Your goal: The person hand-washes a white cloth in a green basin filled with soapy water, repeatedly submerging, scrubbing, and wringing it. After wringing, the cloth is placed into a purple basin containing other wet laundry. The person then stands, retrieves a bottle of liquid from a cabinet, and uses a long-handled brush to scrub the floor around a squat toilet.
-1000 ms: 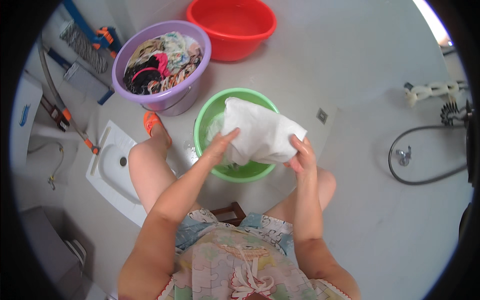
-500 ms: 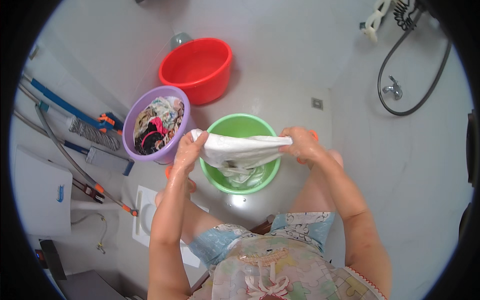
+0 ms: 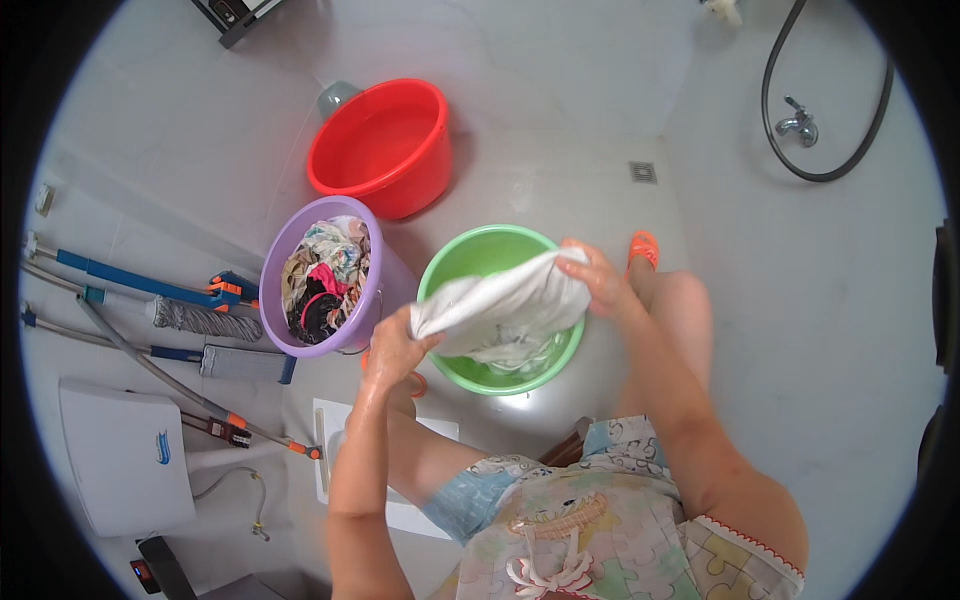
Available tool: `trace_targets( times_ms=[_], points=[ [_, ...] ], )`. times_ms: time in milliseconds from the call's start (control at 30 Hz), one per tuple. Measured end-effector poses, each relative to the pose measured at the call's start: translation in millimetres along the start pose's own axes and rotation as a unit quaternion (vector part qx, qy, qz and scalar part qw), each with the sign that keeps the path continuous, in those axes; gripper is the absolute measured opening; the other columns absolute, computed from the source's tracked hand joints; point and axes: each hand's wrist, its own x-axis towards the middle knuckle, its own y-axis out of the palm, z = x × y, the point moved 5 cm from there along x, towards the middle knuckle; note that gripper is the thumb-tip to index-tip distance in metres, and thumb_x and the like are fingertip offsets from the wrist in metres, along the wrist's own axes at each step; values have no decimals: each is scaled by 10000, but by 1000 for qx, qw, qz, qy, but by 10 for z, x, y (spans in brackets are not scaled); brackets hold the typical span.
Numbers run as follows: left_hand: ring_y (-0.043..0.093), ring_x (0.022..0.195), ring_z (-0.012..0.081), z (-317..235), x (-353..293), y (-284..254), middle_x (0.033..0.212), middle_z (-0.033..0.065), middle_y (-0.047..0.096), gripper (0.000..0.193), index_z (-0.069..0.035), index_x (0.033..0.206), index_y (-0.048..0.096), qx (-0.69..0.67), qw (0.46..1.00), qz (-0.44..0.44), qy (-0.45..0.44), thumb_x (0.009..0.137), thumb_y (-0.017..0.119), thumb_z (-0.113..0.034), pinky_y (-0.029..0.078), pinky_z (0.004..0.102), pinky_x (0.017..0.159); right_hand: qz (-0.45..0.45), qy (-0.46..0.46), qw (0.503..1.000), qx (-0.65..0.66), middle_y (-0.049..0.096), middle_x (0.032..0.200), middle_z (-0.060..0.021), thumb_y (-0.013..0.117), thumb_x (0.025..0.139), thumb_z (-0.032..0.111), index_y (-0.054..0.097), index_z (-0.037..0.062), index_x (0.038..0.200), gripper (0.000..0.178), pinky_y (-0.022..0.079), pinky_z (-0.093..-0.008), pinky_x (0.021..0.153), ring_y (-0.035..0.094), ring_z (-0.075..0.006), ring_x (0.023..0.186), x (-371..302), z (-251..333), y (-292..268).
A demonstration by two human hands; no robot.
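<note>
A wet white cloth (image 3: 505, 300) is stretched between my two hands, slanting up to the right above a light green basin (image 3: 447, 262). Its left end is gripped by my left hand (image 3: 398, 350), closed at the basin's near left rim. My right hand (image 3: 600, 280) pinches the other end over the right rim, higher in the view. Under the cloth, more whitish wet fabric (image 3: 520, 352) lies in the basin. I cannot tell what kind of garment the cloth is.
Left of the basin stands a purple bucket (image 3: 272, 275) heaped with mixed clothes (image 3: 335, 270). Behind it is a red basin (image 3: 430, 165). Mops (image 3: 205, 318) lean along the left wall. A floor drain (image 3: 643, 172) lies at far right, below a wall tap (image 3: 797, 122) and hose (image 3: 850, 165).
The cloth has tilted from nearly level to slanting, its left end lower. My left hand has moved down and right; my right hand has risen slightly. The whole view has shifted too.
</note>
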Motion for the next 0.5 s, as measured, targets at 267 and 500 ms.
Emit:
trace_targets(
  times_ms=[267, 500],
  points=[
    [525, 1129, 340, 282, 452, 450, 1291, 194, 498, 594, 75, 1194, 538, -678, 707, 129, 152, 720, 682, -253, 391, 424, 999, -138, 80, 981, 110, 602, 1054, -77, 646, 862, 257, 553, 64, 1083, 308, 496, -360, 863, 609, -191, 963, 143, -324, -154],
    [510, 1149, 337, 656, 1174, 1785, 1275, 154, 519, 753, -14, 1289, 467, -854, 504, 52, -117, 851, 476, -626, 403, 458, 991, -127, 56, 987, -80, 628, 985, -107, 651, 843, 251, 561, 53, 1038, 292, 489, -374, 785, 615, -232, 920, 1240, -1319, 1]
  ],
)
